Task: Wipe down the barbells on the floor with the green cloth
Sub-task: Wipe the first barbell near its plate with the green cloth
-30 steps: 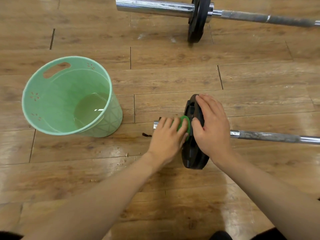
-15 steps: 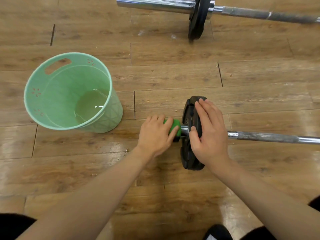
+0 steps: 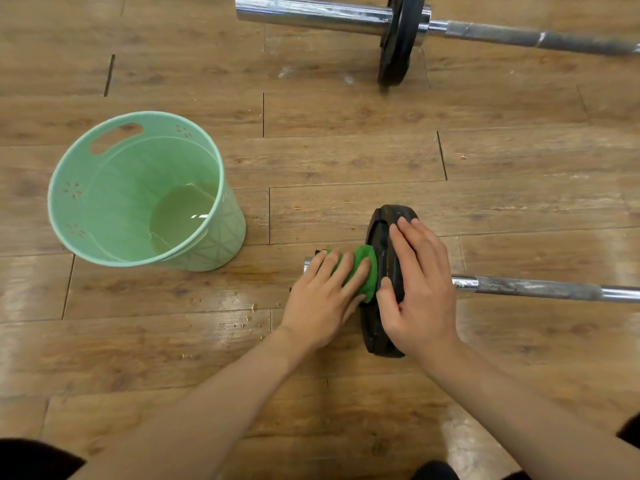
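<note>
Cloth [image 3: 360, 271] — bright green, soft, bunched — sits on the chrome sleeve of the near barbell [image 3: 536, 289], hard against its black plate [image 3: 375, 327], toward the near edge of the plank floor [image 3: 346, 161]. The left hand [image 3: 322, 299] curls its fingers over it; the right hand [image 3: 419, 289] lies flat on the plate's rim. Work seems early: this shaft looks dull and speckled, the far barbell [image 3: 311, 13] unreached. A mint plastic bucket [image 3: 221, 247] holds murky water.
</note>
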Action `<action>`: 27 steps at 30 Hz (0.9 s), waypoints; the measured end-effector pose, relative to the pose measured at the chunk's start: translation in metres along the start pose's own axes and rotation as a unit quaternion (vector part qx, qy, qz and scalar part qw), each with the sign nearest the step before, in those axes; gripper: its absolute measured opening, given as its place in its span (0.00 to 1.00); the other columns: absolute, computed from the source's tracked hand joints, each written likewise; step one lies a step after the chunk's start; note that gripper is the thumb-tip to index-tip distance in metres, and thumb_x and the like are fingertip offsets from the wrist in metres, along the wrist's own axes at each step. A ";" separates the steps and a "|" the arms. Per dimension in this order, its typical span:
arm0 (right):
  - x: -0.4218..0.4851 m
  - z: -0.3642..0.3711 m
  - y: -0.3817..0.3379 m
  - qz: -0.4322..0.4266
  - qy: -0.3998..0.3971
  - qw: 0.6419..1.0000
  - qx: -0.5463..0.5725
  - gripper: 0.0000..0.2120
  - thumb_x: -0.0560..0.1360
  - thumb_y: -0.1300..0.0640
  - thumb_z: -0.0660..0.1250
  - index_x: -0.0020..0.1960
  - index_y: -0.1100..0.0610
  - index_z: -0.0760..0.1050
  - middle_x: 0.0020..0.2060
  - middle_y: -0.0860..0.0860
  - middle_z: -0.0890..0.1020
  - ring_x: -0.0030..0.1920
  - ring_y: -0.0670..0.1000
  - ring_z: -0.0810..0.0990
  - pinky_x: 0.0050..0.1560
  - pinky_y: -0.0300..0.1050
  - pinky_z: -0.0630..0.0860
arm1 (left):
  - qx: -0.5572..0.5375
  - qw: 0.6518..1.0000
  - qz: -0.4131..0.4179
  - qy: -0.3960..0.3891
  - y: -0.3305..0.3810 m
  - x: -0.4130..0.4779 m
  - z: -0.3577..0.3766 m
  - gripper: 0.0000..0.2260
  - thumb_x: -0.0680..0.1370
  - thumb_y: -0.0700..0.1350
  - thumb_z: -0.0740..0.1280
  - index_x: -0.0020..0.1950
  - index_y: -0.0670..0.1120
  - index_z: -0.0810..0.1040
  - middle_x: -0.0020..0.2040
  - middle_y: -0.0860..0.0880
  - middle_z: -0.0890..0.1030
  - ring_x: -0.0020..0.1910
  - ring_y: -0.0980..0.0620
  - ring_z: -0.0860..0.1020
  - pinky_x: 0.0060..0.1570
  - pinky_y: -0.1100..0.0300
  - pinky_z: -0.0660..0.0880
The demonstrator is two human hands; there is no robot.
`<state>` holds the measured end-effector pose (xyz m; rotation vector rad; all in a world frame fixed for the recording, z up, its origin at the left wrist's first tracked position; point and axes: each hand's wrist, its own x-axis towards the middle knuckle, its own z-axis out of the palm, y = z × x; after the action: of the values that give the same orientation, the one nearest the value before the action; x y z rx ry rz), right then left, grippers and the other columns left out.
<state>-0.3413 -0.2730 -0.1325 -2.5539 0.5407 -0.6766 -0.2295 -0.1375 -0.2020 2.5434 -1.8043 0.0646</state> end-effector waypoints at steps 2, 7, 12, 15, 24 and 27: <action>0.002 0.001 0.001 0.010 0.002 1.000 0.009 0.29 0.75 0.59 0.62 0.74 0.68 0.71 0.72 0.63 0.73 0.76 0.63 0.68 0.76 0.62 0.66 | 0.013 0.999 -0.026 -0.044 -0.010 0.018 -0.015 0.21 0.85 0.59 0.56 0.68 0.46 0.76 0.58 0.43 0.81 0.53 0.41 0.78 0.54 0.47 0.71; 0.020 0.005 0.007 0.037 -0.005 0.999 0.033 0.28 0.76 0.57 0.61 0.74 0.68 0.72 0.73 0.61 0.74 0.76 0.61 0.68 0.75 0.62 0.66 | -0.071 0.981 -0.131 -0.120 -0.018 0.069 -0.029 0.22 0.86 0.59 0.50 0.44 0.51 0.78 0.42 0.46 0.83 0.41 0.41 0.82 0.36 0.53 0.66; 0.021 0.003 0.006 0.038 -0.015 0.999 0.022 0.29 0.75 0.57 0.61 0.74 0.67 0.71 0.73 0.61 0.73 0.77 0.61 0.67 0.75 0.62 0.66 | -0.050 0.994 -0.095 -0.019 0.010 0.009 -0.002 0.22 0.86 0.55 0.56 0.73 0.44 0.74 0.66 0.40 0.77 0.66 0.39 0.73 0.72 0.41 0.67; 0.016 0.003 0.004 0.035 -0.013 0.999 0.016 0.29 0.75 0.57 0.61 0.74 0.67 0.71 0.73 0.61 0.73 0.77 0.61 0.67 0.76 0.62 0.66 | -0.064 0.996 -0.065 0.011 0.002 0.006 0.000 0.22 0.86 0.56 0.56 0.73 0.44 0.74 0.67 0.41 0.77 0.66 0.39 0.73 0.73 0.43 0.66; 0.028 0.005 0.006 0.053 -0.018 0.998 0.026 0.28 0.76 0.57 0.61 0.74 0.68 0.72 0.73 0.61 0.73 0.77 0.61 0.68 0.75 0.62 0.66 | -0.107 0.973 -0.139 -0.153 -0.017 0.084 -0.030 0.24 0.86 0.59 0.53 0.47 0.47 0.82 0.42 0.45 0.83 0.43 0.41 0.82 0.35 0.55 0.64; 0.027 0.005 0.005 0.046 -0.016 0.999 0.022 0.28 0.76 0.57 0.61 0.74 0.68 0.72 0.73 0.61 0.74 0.77 0.61 0.68 0.75 0.63 0.67 | -0.092 0.985 -0.142 -0.023 0.001 0.036 -0.016 0.17 0.86 0.55 0.59 0.58 0.45 0.81 0.52 0.44 0.82 0.52 0.41 0.79 0.51 0.48 0.72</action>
<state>-0.3183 -0.2880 -0.1291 -2.4787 0.6216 -0.6084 -0.2190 -0.1715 -0.1848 2.6549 -1.3682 -0.1595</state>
